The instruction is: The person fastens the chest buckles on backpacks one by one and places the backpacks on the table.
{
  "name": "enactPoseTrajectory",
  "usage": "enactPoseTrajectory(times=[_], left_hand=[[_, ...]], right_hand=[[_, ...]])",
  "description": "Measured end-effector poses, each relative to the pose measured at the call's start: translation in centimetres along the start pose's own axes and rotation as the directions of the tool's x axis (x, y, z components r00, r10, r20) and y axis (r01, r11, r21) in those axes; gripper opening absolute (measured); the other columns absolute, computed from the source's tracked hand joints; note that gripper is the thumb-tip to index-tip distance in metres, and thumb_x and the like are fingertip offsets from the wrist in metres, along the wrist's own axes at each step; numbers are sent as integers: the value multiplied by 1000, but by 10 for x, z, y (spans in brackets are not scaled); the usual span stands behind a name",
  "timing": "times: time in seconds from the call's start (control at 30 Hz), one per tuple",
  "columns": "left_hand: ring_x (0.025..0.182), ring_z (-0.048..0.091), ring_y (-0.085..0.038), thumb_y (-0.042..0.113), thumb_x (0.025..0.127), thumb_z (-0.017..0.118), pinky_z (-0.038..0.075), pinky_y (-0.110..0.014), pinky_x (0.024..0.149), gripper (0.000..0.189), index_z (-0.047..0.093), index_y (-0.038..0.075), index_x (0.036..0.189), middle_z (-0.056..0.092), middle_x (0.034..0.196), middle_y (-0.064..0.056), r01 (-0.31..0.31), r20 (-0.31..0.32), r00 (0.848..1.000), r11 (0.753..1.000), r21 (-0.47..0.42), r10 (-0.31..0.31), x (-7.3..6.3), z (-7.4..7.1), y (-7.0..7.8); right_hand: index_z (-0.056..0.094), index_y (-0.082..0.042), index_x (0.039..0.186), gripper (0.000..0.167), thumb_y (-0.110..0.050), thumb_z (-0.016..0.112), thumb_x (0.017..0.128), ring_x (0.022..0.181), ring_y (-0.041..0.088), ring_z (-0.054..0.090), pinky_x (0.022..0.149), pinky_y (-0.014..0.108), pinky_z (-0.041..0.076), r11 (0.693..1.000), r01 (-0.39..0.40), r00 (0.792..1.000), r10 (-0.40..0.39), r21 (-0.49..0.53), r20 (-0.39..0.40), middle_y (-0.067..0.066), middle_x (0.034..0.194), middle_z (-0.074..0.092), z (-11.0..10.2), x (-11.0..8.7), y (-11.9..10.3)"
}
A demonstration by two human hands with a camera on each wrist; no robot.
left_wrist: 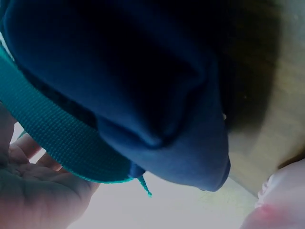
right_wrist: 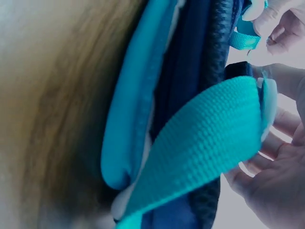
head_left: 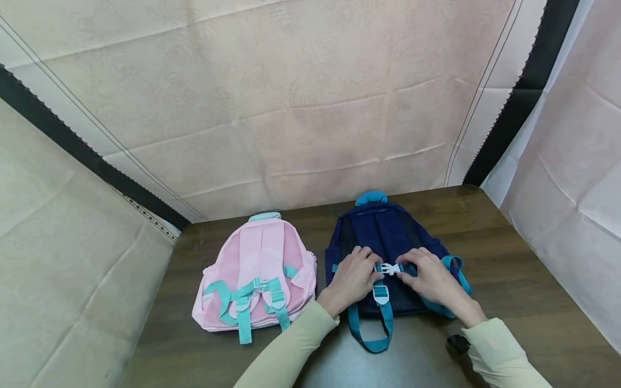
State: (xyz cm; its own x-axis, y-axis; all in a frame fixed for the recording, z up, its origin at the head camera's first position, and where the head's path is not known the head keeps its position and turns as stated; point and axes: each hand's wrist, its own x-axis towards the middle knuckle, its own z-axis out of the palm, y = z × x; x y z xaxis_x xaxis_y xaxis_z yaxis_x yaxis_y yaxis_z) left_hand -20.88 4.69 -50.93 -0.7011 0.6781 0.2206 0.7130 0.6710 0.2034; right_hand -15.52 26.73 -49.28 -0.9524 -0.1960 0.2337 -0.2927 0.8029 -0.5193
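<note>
A navy backpack lies with its strap side up. Across its middle is a white side-release buckle on teal webbing; I cannot tell whether its two halves are fully locked. The left hand pinches the buckle's left end, thumb and fingers at the webbing. On the other side the right hand pinches the right end. A teal shoulder strap with a white adjuster hangs below the left hand. In the right wrist view, a teal strap crosses in front of the right palm.
Left of the navy bag, a pink backpack lies strap side up, its turquoise straps joined by a buckle across the middle. Both bags are on a brown wooden table. Pale fabric walls enclose the back and sides.
</note>
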Motion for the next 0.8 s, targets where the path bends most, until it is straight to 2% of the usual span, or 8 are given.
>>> enactPoseTrajectory(times=[0.1, 0.17, 0.23, 0.37, 0.5, 0.7, 0.8], left_hand=[[101, 60, -14, 39, 107, 71, 56, -27, 88, 28, 78, 18, 125, 74, 117, 3, 15, -30, 999, 999, -32, -16, 2, 19, -10], [104, 61, -15, 40, 107, 70, 57, -26, 92, 30, 77, 18, 126, 74, 118, 2, 33, -27, 999, 998, -61, -35, 1, 24, -12], [104, 61, -15, 40, 107, 70, 57, -25, 92, 29, 77, 19, 126, 74, 118, 3, 38, -41, 998, 996, -75, -41, 2, 36, -18], [103, 59, -12, 42, 107, 70, 55, -23, 90, 29, 77, 22, 127, 73, 118, 6, 31, -51, 998, 997, -69, -35, 3, 44, -23], [103, 59, -13, 41, 108, 69, 55, -23, 90, 28, 77, 21, 127, 73, 118, 5, 37, -48, 998, 996, -87, -41, 3, 42, -21], [104, 60, -15, 39, 107, 70, 57, -27, 94, 30, 77, 17, 127, 74, 120, 2, 42, -16, 999, 994, -104, -44, 1, 24, -13], [105, 60, -16, 38, 108, 70, 57, -27, 96, 30, 77, 16, 128, 74, 120, 1, 39, -16, 999, 993, -111, -41, 2, 28, -14]], right_hand=[[81, -7, 110, 19, -9, 86, 92, 103, 29, 68, 87, 47, 56, 1000, -2, 1000, 2, 13, -18, 9, 108, 80, -2, 0, 0], [81, -7, 110, 18, -9, 85, 92, 103, 29, 68, 87, 46, 55, 1000, -1, 1000, 2, 20, -26, 9, 108, 80, -3, 0, 1], [81, -7, 110, 18, -8, 85, 93, 104, 30, 69, 87, 47, 55, 1000, -2, 1000, 2, 29, -28, 10, 109, 81, -4, 0, 1], [81, -6, 111, 18, -8, 85, 93, 104, 30, 69, 88, 48, 55, 999, 1, 1000, 0, 41, -25, 11, 110, 81, -4, 0, 1], [81, -7, 110, 18, -8, 85, 93, 103, 28, 68, 88, 47, 56, 1000, 9, 999, -8, 28, -31, 10, 109, 80, -3, -1, 0], [81, -7, 111, 19, -9, 86, 93, 102, 28, 68, 87, 49, 58, 1000, 26, 999, -26, 11, -33, 9, 109, 80, -3, -1, -1], [81, -7, 112, 20, -8, 86, 93, 104, 29, 69, 89, 51, 59, 1000, 25, 999, -24, 14, -34, 9, 109, 80, -4, -1, 0]])
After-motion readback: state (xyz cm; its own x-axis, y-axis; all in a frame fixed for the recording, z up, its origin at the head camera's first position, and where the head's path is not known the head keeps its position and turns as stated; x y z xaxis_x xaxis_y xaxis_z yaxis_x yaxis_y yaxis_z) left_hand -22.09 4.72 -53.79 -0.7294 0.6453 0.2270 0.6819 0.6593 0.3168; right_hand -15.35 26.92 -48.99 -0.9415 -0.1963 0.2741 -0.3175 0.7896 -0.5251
